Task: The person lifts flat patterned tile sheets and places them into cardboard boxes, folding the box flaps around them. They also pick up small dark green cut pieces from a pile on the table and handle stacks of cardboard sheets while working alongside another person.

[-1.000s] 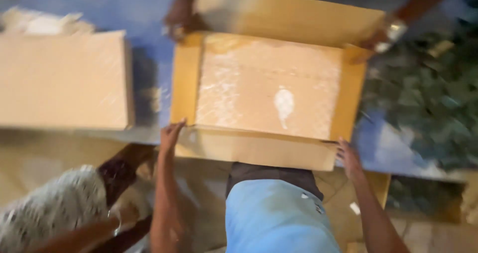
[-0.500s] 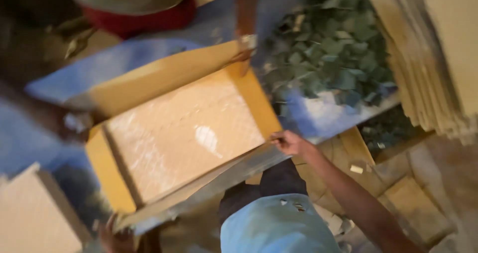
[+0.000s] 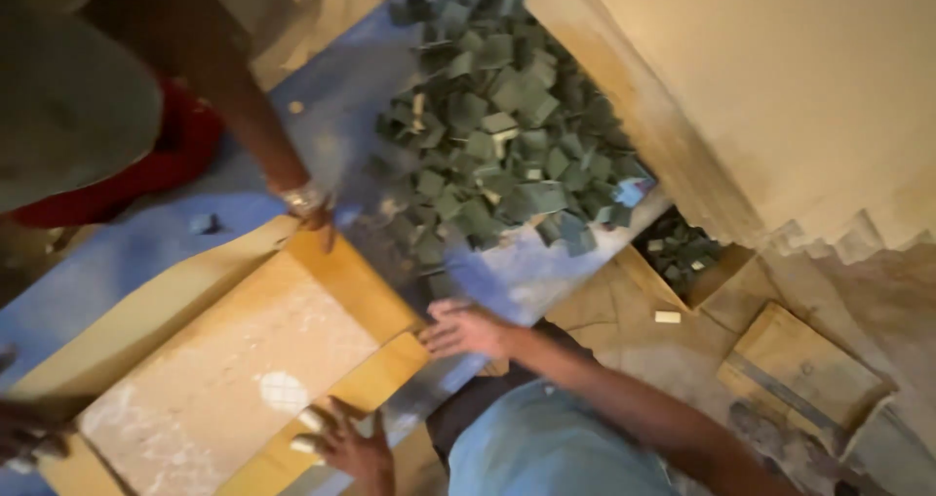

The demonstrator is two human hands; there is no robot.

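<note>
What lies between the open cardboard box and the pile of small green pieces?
In the head view, only a bare stretch of blue sheet separates the cardboard box from the green pieces.

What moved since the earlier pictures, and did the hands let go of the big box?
The open cardboard box has swung toward the lower left of the view, so the pile of green pieces now fills the middle. The right hand and left hand stay on its near flap. Another person's hand still grips the far edge.
</note>
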